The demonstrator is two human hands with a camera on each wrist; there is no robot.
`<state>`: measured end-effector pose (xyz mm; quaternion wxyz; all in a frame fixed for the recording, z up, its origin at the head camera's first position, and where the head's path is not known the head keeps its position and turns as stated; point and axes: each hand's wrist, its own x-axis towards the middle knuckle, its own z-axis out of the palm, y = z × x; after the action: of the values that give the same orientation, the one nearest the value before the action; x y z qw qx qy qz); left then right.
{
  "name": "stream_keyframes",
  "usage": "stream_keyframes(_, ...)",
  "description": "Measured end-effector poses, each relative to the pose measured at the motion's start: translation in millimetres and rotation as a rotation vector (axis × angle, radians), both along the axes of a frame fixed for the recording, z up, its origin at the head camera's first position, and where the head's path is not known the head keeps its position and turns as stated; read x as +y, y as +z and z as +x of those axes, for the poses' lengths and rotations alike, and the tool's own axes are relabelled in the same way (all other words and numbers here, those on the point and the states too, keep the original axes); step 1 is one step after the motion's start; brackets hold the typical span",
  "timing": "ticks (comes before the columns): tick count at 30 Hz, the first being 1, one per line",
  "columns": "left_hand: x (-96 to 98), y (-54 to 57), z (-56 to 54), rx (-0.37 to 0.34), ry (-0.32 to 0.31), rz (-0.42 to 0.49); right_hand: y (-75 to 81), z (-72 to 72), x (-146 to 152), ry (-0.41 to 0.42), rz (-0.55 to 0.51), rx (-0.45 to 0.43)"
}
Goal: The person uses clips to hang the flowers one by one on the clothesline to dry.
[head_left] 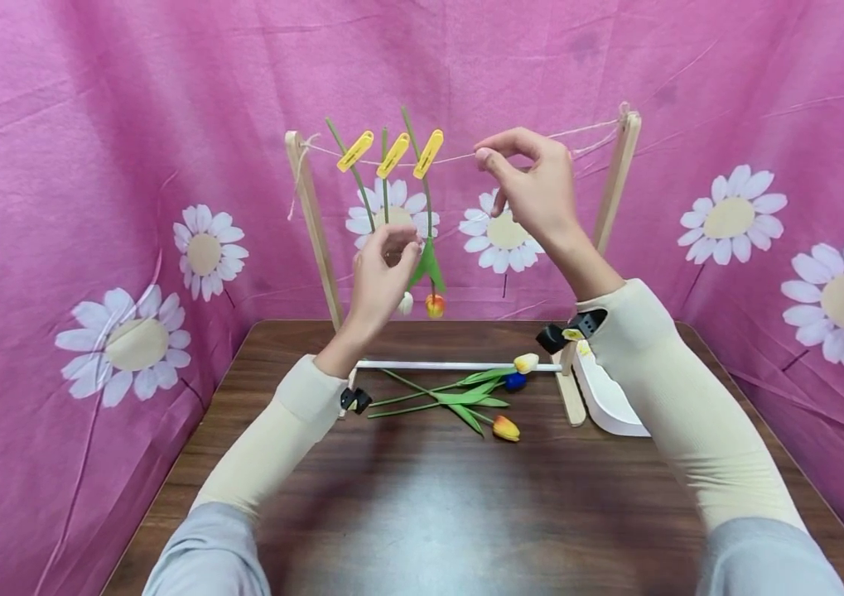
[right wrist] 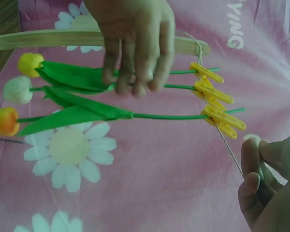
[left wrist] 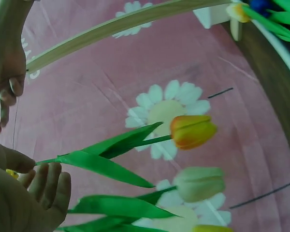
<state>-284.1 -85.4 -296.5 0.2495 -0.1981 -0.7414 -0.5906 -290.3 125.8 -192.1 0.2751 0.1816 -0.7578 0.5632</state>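
Observation:
Three artificial tulips hang upside down from a string (head_left: 455,158), each held by a yellow clothespin (right wrist: 224,118). The nearest in the right wrist view is an orange-yellow tulip (right wrist: 4,121); beside it are a white tulip (right wrist: 18,90) and a yellow tulip (right wrist: 30,65). My left hand (head_left: 384,273) is at the hanging stems, fingers loosely bent; in the right wrist view it overlaps the leaves of the farther two. To the right of the clothespins, my right hand (head_left: 537,182) pinches the string between thumb and index finger.
Two wooden posts (head_left: 619,178) hold up the string, with a white rod (head_left: 451,365) low between them. Several loose tulips (head_left: 506,428) lie on the brown table (head_left: 422,513). A white tray (head_left: 608,406) stands at right, partly behind my forearm. Pink daisy-print cloth (head_left: 422,58) surrounds the table.

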Motion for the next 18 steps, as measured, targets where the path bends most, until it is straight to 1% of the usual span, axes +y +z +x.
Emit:
stream_keyframes(3, -10.0, -12.9, 4.5, -0.016, -0.047, -0.054, -6.2, 6.6, 11.9, -0.012, -0.002, 0.005)
stream_keyframes(5, -17.5, -22.9, 6.6, -0.016, -0.089, -0.099, -11.8, 10.4, 20.8, -0.019, 0.003, 0.006)
stream_keyframes(10, -35.0, -50.6, 7.9, -0.012, -0.161, -0.218, -29.0, 18.0, 45.8, -0.041, 0.026, -0.012)
stream_keyframes(12, -41.4, -62.0, 7.4, -0.035, -0.193, -0.25, -36.5, 20.3, 56.1, -0.058, 0.045, -0.023)
stream_keyframes(15, -51.1, -78.3, 6.2, -0.098, -0.237, -0.285, -47.8, 23.4, 72.0, -0.097, 0.083, -0.05)
stream_keyframes(18, -59.6, -92.9, 4.8, -0.168, -0.249, -0.329, -59.6, 26.2, 89.6, -0.15, 0.149, -0.079)
